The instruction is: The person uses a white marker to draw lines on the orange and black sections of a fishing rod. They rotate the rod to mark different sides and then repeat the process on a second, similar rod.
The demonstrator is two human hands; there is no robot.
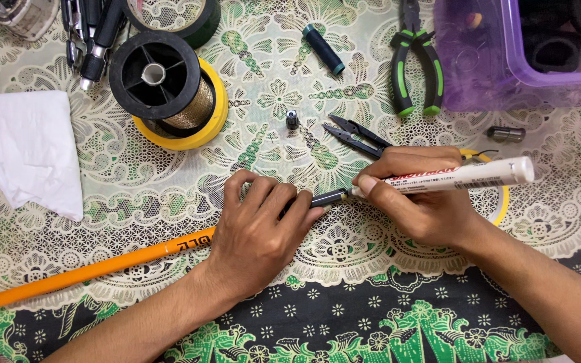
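The left hand (257, 228) presses a long orange rod with a dark tip (102, 267) flat near the table's (344, 323) front edge; the right hand (418, 202) grips a white marker pen (465, 177), nib touching that tip. Small black snips (358, 136) lie just behind the right hand, and a black-and-yellow spool of gold thread (169, 87) and crumpled white tissue (31, 151) crowd the back left.

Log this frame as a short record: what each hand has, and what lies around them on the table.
left hand: pressed over an orange rod, holding it on the cloth
right hand: holds a white marker, tip at the rod's dark end
above hands: black snips, small ferrule, green thread spool
upper left: gold thread reel, white tissue
upper right: green-handled pliers, purple box, metal cap
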